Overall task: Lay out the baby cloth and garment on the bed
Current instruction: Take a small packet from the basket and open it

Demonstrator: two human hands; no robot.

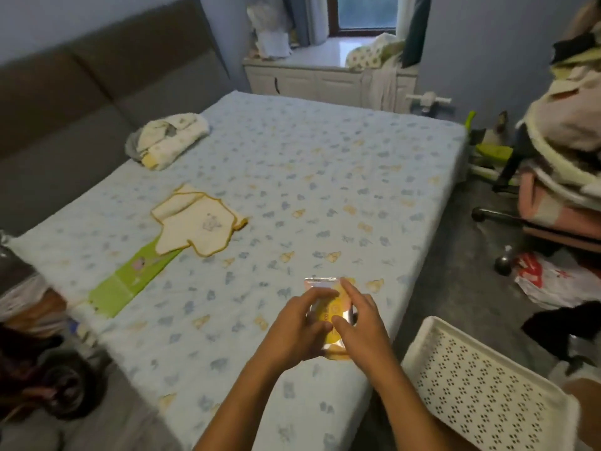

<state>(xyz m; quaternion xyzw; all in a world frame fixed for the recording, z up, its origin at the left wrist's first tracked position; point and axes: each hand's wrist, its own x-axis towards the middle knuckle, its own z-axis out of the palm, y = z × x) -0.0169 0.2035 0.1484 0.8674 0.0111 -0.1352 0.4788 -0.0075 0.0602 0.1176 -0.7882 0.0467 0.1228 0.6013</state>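
Note:
A cream baby garment [199,222] with orange trim lies flat on the pale blue patterned bed [325,177], overlapping a green card strip [130,278]. A crumpled cream cloth bundle [169,139] sits farther back near the headboard. Near the bed's front edge, my left hand [299,327] and my right hand [361,323] both grip a small clear plastic packet [330,307] with yellow-orange contents. My fingers cover most of the packet; what is inside is unclear.
A white perforated basket [481,385] stands at the lower right beside the bed. A chair piled with clothes [566,157] and a plastic bag [553,281] are on the right floor. The grey headboard [81,102] runs along the left; a cabinet [318,79] stands behind.

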